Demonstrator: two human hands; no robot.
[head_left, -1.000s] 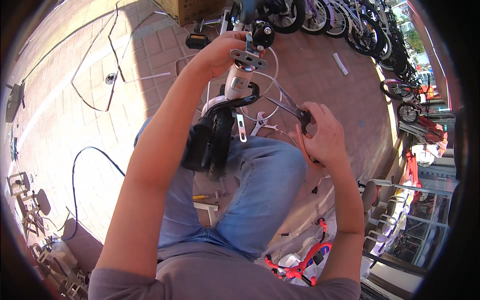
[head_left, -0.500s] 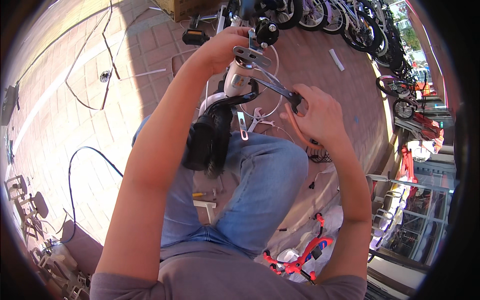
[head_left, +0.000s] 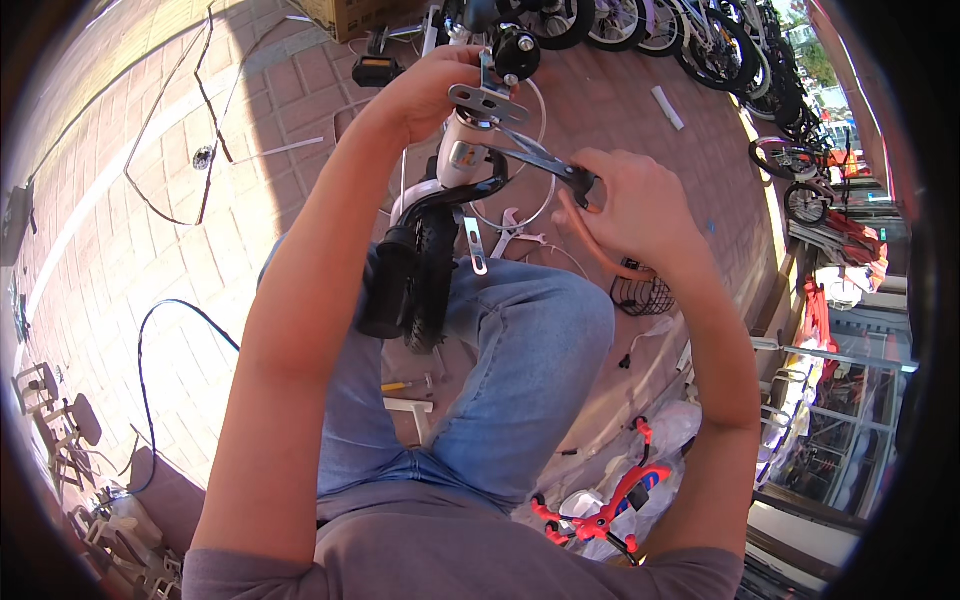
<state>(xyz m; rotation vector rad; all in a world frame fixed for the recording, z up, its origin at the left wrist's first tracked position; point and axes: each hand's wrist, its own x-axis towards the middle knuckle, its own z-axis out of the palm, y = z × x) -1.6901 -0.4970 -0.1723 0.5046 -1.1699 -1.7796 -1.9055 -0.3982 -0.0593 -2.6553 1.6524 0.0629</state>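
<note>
A small bicycle's pale head tube (head_left: 462, 155) stands between my knees, with a black tyre (head_left: 432, 290) and a black bent bar (head_left: 472, 190) below it. A slotted metal plate (head_left: 490, 104) lies across the top of the tube. My left hand (head_left: 435, 92) is closed at the upright bracket (head_left: 487, 68) above that plate, its fingertips partly hidden. Beside it is a round black part (head_left: 517, 53) with bolts. My right hand (head_left: 640, 210) grips pliers (head_left: 545, 160) with an orange handle. Their jaws reach to the tube's top just under the plate; the exact contact is hidden.
Wrenches (head_left: 510, 232) lie on the brick paving beyond my right knee, near a black wire basket (head_left: 642, 294). A red branched part (head_left: 600, 522) rests on plastic at lower right. Several bicycles (head_left: 715, 55) line the far right. A cardboard box (head_left: 345, 14) stands far ahead.
My right hand has moved slightly up with the pliers, and my right forearm has swung outward. The bicycle front sits a little further left in view. My left hand keeps its hold.
</note>
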